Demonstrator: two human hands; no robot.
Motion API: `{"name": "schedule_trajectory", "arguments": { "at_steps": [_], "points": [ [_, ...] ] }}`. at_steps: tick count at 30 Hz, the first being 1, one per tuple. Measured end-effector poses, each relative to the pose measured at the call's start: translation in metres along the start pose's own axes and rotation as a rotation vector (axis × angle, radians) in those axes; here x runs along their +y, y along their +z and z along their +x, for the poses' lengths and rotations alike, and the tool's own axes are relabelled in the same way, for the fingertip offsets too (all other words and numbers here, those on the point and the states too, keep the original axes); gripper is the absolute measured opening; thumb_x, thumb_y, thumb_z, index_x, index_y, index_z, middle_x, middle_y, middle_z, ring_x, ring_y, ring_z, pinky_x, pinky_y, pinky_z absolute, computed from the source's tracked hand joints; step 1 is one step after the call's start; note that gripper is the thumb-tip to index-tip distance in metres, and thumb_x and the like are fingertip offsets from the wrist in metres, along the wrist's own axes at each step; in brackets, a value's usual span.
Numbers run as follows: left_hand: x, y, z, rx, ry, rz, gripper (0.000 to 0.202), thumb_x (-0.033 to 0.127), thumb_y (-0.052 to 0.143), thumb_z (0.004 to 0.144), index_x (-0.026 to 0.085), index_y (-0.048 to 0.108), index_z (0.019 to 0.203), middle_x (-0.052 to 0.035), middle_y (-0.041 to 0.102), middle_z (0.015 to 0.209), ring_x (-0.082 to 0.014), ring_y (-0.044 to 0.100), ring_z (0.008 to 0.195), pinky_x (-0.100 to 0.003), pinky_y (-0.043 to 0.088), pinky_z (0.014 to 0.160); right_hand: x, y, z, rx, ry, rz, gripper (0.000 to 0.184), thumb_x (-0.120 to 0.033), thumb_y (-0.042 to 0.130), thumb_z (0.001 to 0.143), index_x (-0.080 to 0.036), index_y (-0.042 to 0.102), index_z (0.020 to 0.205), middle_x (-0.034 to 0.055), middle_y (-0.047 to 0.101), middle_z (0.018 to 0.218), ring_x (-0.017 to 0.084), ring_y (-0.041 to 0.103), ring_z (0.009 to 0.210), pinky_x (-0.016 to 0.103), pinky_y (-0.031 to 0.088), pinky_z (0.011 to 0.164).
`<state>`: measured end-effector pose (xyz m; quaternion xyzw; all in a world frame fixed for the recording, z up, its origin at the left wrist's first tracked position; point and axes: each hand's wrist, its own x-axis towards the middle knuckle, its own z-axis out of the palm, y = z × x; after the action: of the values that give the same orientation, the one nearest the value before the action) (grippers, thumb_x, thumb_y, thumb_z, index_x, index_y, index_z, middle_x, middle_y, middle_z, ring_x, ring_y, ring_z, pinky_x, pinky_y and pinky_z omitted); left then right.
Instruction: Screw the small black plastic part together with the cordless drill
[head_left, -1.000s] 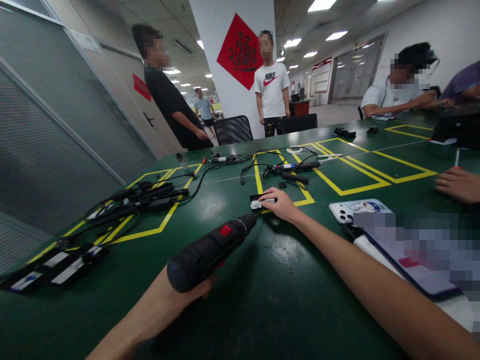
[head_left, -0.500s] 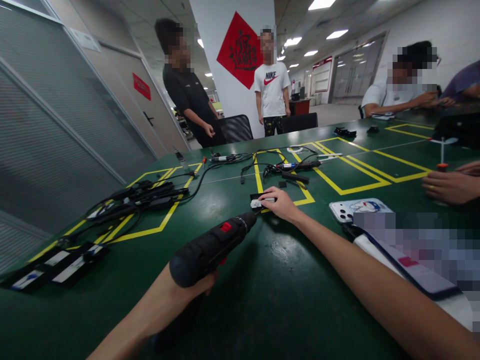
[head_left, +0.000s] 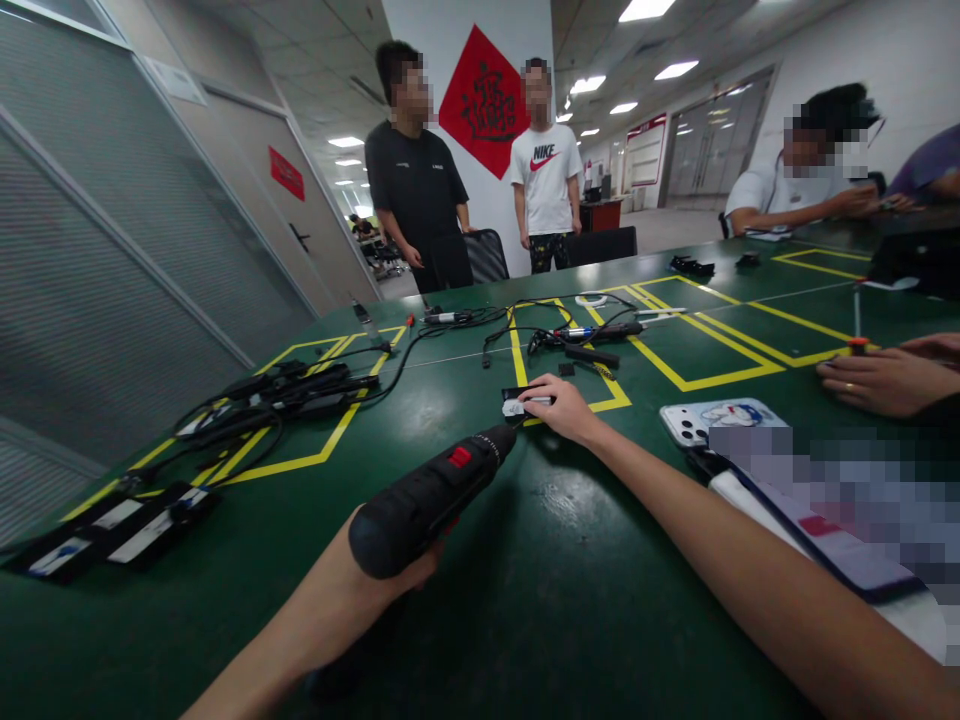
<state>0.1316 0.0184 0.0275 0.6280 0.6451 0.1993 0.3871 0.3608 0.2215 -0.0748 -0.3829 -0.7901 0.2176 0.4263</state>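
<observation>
A black power drill (head_left: 427,500) with a red switch on top is in my left hand (head_left: 375,590), whose fingers wrap round the grip. The drill slants forward and to the right. Its tip is close to a small white part (head_left: 514,408) lying by a flat black piece (head_left: 517,392) on the green table (head_left: 570,600). My right hand (head_left: 566,408) pinches this white part from the right and rests low at the table. Whether the bit touches the part cannot be made out.
Black cables and devices (head_left: 300,390) lie to the left, near black-and-white flat pieces (head_left: 150,530). More cabled tools (head_left: 592,332) lie ahead. A phone (head_left: 682,425) rests on the right. A co-worker's hand (head_left: 874,382) is beside a screwdriver (head_left: 858,340). Other people are round the table.
The drill and my left hand have shifted slightly right. My right hand stays on the white part. A standing person in black moved right; the co-worker's hand and screwdriver moved left.
</observation>
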Motion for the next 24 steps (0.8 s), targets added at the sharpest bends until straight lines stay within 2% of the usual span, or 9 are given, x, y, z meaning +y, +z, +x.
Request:
{"name": "schedule_trajectory", "arguments": {
  "at_steps": [4,9,14,19,24],
  "points": [
    [-0.002,0.0,0.0,-0.008,-0.021,0.001,0.053,0.031,0.061,0.076,0.017,0.046,0.124,-0.0061,0.063,0.092,-0.0189,0.054,0.069,-0.031,0.046,0.063,0.0,-0.001,0.0,-0.008,0.009,0.007,0.019,-0.024,0.061,0.079,-0.023,0.074,0.093,0.0044,0.064,0.105,0.018,0.06,0.095,0.032,0.044,0.088],
    [0.0,0.001,-0.001,-0.015,-0.021,0.002,0.053,0.034,0.061,0.074,0.013,0.046,0.12,-0.0038,0.061,0.08,-0.0172,0.051,0.063,-0.031,0.046,0.06,-0.002,-0.002,0.0,-0.02,0.025,0.01,0.02,-0.024,0.06,0.079,-0.024,0.074,0.094,0.0046,0.063,0.106,0.019,0.06,0.096,0.032,0.044,0.089],
    [0.006,0.0,-0.002,-0.023,-0.013,0.016,0.049,0.032,0.06,0.073,0.012,0.049,0.117,-0.0085,0.063,0.093,-0.0174,0.052,0.065,-0.032,0.047,0.062,-0.001,-0.002,0.0,-0.029,0.02,0.008,0.021,-0.025,0.06,0.08,-0.024,0.073,0.097,0.0048,0.063,0.107,0.019,0.06,0.097,0.032,0.044,0.09],
    [0.008,0.0,-0.002,-0.005,-0.053,0.012,0.052,0.029,0.062,0.071,0.013,0.048,0.119,-0.0088,0.064,0.094,-0.0191,0.055,0.067,-0.033,0.048,0.063,0.001,-0.001,0.001,-0.034,0.016,0.011,0.021,-0.024,0.06,0.08,-0.022,0.073,0.096,0.0052,0.063,0.107,0.019,0.059,0.097,0.031,0.044,0.089],
    [0.005,-0.001,-0.001,-0.031,-0.015,-0.01,0.05,0.03,0.061,0.073,0.016,0.049,0.119,-0.0083,0.065,0.094,-0.019,0.056,0.064,-0.034,0.048,0.061,0.003,0.001,0.001,-0.03,0.017,0.016,0.022,-0.024,0.06,0.079,-0.022,0.073,0.097,0.0055,0.063,0.107,0.019,0.06,0.096,0.031,0.044,0.088]
  ]
}}
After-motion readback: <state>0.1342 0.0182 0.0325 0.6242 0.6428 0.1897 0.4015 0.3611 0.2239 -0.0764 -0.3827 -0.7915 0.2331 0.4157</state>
